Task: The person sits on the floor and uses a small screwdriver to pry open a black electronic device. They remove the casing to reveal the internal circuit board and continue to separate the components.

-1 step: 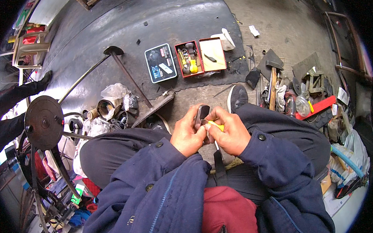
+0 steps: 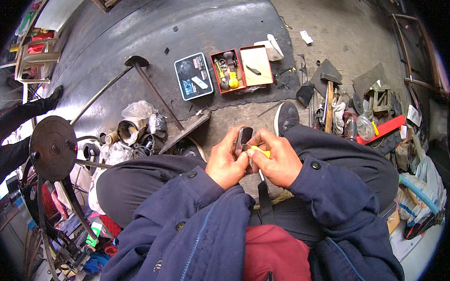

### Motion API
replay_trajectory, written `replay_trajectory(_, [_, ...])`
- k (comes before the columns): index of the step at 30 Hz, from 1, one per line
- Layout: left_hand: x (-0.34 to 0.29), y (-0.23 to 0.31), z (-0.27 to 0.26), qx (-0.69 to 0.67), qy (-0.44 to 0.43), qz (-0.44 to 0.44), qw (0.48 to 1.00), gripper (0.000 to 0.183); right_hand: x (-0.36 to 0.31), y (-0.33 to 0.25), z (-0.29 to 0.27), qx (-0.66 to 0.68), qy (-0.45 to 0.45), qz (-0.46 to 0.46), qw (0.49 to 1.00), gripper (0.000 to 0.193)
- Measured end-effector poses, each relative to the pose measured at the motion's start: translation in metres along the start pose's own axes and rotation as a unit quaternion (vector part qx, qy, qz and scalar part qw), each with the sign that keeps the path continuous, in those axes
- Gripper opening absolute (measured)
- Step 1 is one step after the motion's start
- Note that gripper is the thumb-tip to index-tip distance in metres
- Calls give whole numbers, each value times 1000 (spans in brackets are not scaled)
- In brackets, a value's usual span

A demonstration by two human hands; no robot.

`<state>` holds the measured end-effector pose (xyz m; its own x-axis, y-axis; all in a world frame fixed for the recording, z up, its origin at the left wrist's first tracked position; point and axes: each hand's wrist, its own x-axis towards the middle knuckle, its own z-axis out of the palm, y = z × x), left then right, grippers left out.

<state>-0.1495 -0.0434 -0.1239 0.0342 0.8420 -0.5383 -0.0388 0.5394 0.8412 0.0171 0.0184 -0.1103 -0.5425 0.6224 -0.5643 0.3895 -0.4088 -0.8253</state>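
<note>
Held together in front of me, both hands meet over a small dark, shiny piece (image 2: 244,136). My left hand (image 2: 226,165) is closed round its left side, thumb pressed toward the middle. In my right hand (image 2: 278,160), fingers curled in a pinch, is a small yellow-handled tool (image 2: 260,151), its thin tip toward the dark piece. The fingers hide most of both things, and where the tip touches I cannot tell. Below the hands a dark strap (image 2: 264,199) hangs down between my legs; whether it joins the held piece is unclear.
An open red box (image 2: 226,90) holds several hand tools, beside a flat dark tin (image 2: 194,93). A metal stand (image 2: 156,93) rises front left. An iron wheel (image 2: 53,148) stands at left, near another person's legs (image 2: 20,118). Scraps and a red bar (image 2: 385,130) lie at right.
</note>
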Motion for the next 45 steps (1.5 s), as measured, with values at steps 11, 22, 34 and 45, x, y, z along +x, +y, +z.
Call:
replay_trajectory(11, [0,1,2,7,6,-27,1000,43,-2,-2,3,-87,52,-95,990,16])
replay_trajectory(22, [0,-9,3,41,37,5,998,48,-3,-2,7,-83,83,-106,987,15])
replay_trajectory(34, [-5,5,6,150,60,29,986,51,3,-4,5,92,34,38,994,13])
replay_trajectory(45, [-6,8,9,221,92,69,968,49,1,4,8,136,44,22,989,13])
